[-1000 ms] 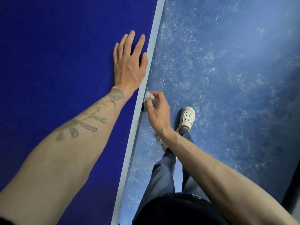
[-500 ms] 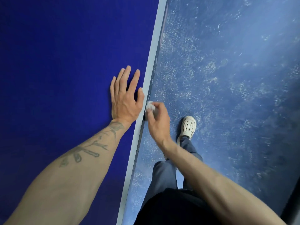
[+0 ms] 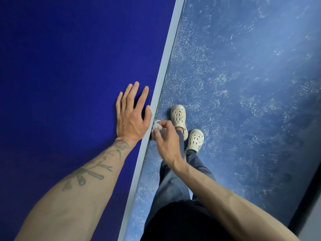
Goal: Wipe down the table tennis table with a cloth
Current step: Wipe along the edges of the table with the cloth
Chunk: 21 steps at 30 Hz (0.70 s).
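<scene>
Deep blue table top (image 3: 60, 66) fills the left half of the view. Its pale edge stripe (image 3: 166, 58) gives the long axis, running from bottom centre up and slightly rightward to the top of the frame. The top surface is bare blue far ahead of and to the left of the hand. Right of the edge is a speckled blue floor (image 3: 243, 84), worn pale in patches, with open room along the table's whole side. A dark band crosses the lower right corner; I cannot tell what it is. The person stands close beside the edge in blue trousers (image 3: 171, 181), legs roughly parallel to it. The left hand (image 3: 132, 117) lies flat on the top just inside the stripe, fingers straight and spread, pointing along the edge, thumb reaching the stripe. The right hand (image 3: 166, 140) sits just outside the edge, its fingers curled and pinching a white cloth (image 3: 157, 126). Two cream perforated clogs (image 3: 178, 117) show on the floor, toes pointing along the table. The cloth is wadded small, with no clear long axis, and pressed against the table's side face directly beside the left thumb.
</scene>
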Tool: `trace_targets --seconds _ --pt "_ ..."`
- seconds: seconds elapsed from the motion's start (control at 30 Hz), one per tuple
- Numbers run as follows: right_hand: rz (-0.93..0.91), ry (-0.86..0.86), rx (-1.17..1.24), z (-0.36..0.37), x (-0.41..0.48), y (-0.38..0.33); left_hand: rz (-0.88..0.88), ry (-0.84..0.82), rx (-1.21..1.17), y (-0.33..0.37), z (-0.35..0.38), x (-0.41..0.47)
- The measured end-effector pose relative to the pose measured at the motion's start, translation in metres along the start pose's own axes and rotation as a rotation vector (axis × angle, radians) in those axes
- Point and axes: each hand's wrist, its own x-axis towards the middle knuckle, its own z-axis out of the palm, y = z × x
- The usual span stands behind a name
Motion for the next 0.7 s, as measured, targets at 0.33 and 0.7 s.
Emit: trace_targets --seconds 0.33,0.7 --pt "-0.171 0.170 0.094 -0.020 0.128 -0.097 -0.009 -0.028 0.004 0.002 -0.003 0.003" --pt "-0.024 0.155 0.019 -0.025 0.129 -0.117 0.123 -0.114 -0.002 0.005 -0.007 0.136"
